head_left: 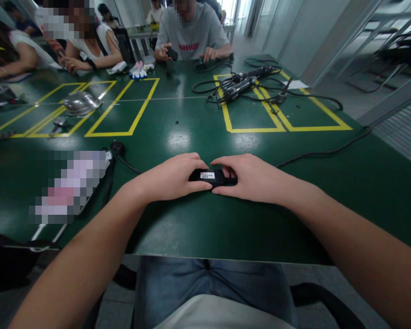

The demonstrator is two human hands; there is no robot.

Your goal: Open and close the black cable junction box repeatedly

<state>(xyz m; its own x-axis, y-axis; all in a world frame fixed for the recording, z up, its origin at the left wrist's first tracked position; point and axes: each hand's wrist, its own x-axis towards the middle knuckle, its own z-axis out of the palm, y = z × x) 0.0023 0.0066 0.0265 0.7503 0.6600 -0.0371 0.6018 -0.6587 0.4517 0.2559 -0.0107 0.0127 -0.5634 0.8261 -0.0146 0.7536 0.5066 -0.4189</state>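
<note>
A small black plastic device (207,176) with a white printed label lies level between my hands, just above or on the green table; I cannot tell which. My left hand (178,176) wraps its left end, thumb and fingers closed on it. My right hand (248,178) grips the narrower right end, fingers curled round it. The tips of both hands nearly meet in the middle. A black cable (324,152) runs off behind my right hand, and another black cord (128,166) goes behind my left hand; where they end is hidden.
Left of my arm lies a blurred-out flat item (70,185) beside a black plug (117,147). Black tools with tangled cables (241,87) lie on yellow-taped areas at the far right. A metal bowl-like part (82,103) sits far left. Several people sit across the table (178,228).
</note>
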